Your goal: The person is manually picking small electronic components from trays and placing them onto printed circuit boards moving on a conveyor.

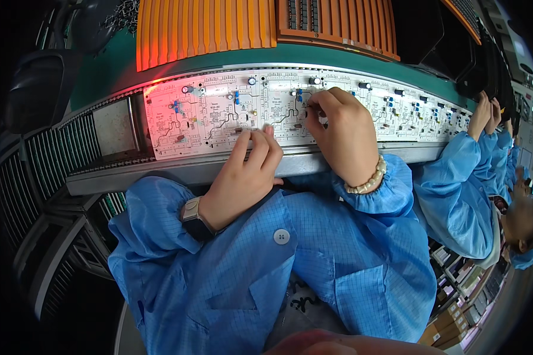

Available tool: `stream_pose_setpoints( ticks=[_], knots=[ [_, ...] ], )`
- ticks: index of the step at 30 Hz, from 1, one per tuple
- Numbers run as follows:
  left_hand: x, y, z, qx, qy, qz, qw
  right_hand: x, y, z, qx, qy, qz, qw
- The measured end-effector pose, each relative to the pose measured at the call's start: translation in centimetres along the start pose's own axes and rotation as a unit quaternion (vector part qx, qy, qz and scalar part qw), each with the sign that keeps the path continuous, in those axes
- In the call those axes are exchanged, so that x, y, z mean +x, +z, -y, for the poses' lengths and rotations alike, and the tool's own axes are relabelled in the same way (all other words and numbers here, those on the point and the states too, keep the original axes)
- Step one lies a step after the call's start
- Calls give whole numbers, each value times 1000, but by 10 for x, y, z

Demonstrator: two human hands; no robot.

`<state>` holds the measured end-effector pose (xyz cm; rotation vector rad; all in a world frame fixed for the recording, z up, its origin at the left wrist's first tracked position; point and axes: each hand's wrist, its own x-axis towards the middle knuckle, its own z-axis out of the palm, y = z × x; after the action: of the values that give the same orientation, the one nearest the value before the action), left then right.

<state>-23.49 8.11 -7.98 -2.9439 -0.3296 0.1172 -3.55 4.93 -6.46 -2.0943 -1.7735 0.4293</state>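
A long row of white circuit boards [280, 112] lies along a rail in front of me, fitted with small blue parts, brown parts and black cylindrical capacitors [315, 81]. My right hand [346, 130] is over one board, thumb and fingertips pinched close to its surface. What sits in that pinch is too small and too covered to name. My left hand [246, 168] rests its bent, slightly spread fingertips on the near edge of the boards and holds nothing. Red light falls on the leftmost board [166, 127].
Behind the boards stand an orange ridged tray [207, 29] and a brown slotted rack [343, 26] with black parts in some slots. A metal rail [177, 173] runs along the near side. To the right, a co-worker's hands [482, 115] are at the same line.
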Motion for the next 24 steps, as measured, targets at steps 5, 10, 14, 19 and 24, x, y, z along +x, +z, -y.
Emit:
stream_pose_setpoints(
  ticks=[5, 10, 14, 19, 24],
  knots=[
    [1, -1, 2, -1, -7, 0, 1000, 1, -2, 2, -128, -79, 39, 988],
    [8, -14, 37, -290, -5, -20, 957, -16, -3, 15, -257, -132, 28, 957],
    [47, 4, 116, -236, -29, -208, 949, -8, -18, 8, -226, -119, 38, 966],
    [122, 47, 220, -181, -231, -289, 911, 41, -69, 5, -111, -110, -46, 987],
    [154, 74, 248, -34, -273, -240, 931, 108, -69, -28, -70, -97, -49, 992]
  ],
)
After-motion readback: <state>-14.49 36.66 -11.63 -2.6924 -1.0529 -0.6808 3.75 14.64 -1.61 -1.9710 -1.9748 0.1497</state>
